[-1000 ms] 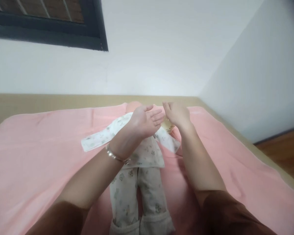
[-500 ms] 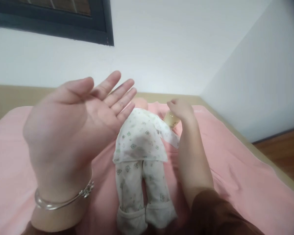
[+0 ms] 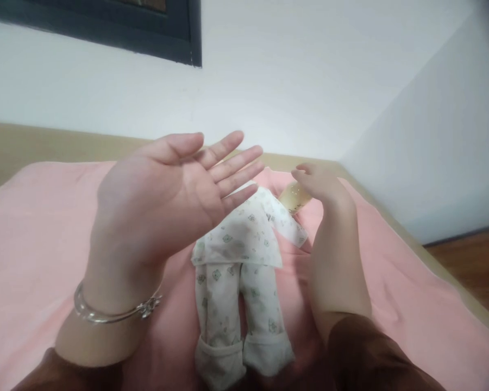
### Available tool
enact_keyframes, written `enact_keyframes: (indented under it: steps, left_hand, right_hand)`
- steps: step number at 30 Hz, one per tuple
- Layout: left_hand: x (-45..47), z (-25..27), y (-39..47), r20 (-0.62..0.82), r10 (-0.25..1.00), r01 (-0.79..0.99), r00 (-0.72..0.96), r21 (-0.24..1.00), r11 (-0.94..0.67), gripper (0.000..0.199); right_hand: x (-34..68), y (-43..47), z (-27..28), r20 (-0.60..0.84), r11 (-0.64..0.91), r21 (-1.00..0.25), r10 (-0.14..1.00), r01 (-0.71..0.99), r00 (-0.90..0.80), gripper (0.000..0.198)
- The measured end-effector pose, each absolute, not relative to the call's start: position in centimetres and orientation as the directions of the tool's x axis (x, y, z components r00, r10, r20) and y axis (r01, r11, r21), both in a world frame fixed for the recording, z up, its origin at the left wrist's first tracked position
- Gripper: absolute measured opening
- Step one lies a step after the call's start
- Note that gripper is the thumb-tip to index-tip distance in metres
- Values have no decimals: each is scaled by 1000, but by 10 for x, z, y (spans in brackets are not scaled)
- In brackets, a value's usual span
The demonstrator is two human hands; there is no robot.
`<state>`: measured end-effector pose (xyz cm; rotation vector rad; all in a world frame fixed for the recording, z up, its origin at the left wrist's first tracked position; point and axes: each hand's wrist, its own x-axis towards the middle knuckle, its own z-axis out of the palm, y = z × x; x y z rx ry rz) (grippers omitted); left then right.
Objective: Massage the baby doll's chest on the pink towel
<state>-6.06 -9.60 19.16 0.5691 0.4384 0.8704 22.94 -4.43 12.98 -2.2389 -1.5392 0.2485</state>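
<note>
My left hand is raised with its palm turned up and its fingers apart, holding nothing. Behind and below it lies a small figure in a white top with a printed pattern and matching trousers with rolled cuffs. My left hand covers the figure's head and one sleeve. At the far right, beside the other sleeve, a bottle of yellowish liquid stands on the pink cloth. My right hand is at its top with the fingers loosened; whether it still touches the bottle I cannot tell.
A pink cloth covers the surface under the figure. A beige edge runs along the white wall. A dark window frame is at the upper left. Wooden floor shows at the right.
My left hand has moved right and now covers the figure's head. My right hand has shifted right relative to the bottle, and its fingers have loosened. The view has shifted slightly.
</note>
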Motion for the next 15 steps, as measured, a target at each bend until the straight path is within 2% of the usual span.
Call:
enact_keyframes:
  steps: [5,9,12,15]
  left_hand:
    - [-59,188,-94,-106,796,-583,597,624,520,52]
    - [-54,187,-96,-142,781,-575,608,600,556,53]
    - [-49,187,-105,-213,737,-528,642,575,625,54]
    - [-51,189,-116,-234,707,-518,667,536,667,56]
  right_hand:
    - [221,-56,142,137,-328,-446,894,833,426,45]
    - [195,-83,154,267,-250,-488,869,836,416,56]
    - [165,-112,162,415,-18,-501,872,865,258,54]
    - [135,-136,163,596,338,-364,801,868,-62,46]
